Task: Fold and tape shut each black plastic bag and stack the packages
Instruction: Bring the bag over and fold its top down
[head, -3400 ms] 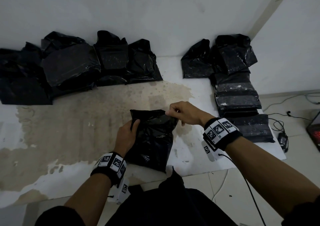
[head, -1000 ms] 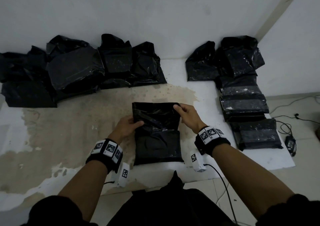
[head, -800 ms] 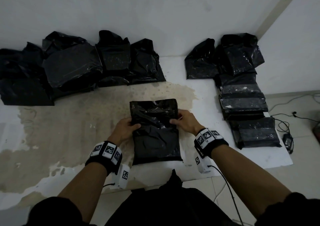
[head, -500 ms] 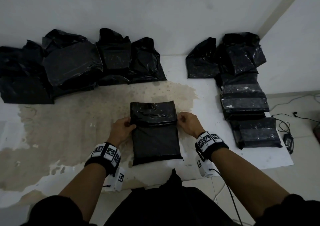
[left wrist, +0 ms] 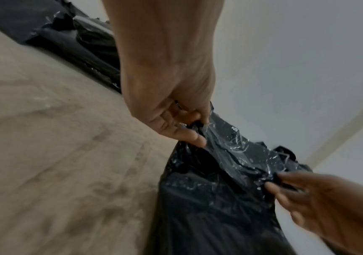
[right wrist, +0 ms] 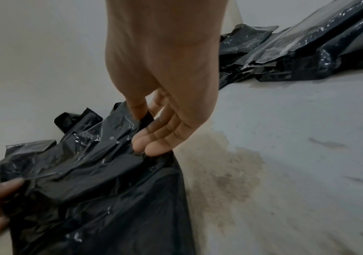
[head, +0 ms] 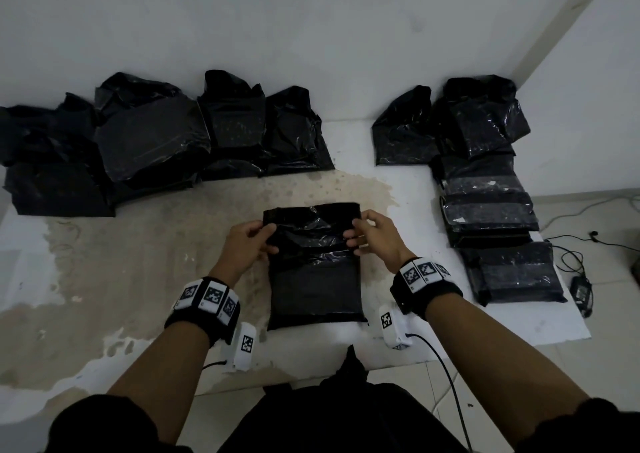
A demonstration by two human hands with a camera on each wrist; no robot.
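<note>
My left grip (head: pixel 247 241) and right grip (head: pixel 372 236) each pinch a far corner flap of the black bag (head: pixel 313 279), which lies between them on the near tabletop (head: pixel 138 262).

Left hand (head: pixel 246 243) and right hand (head: pixel 373 236) level, apart, palms facing inward, thumbs over curled fingers (left wrist: pixel 194 137), each pinching, forearms stretched forward
</note>
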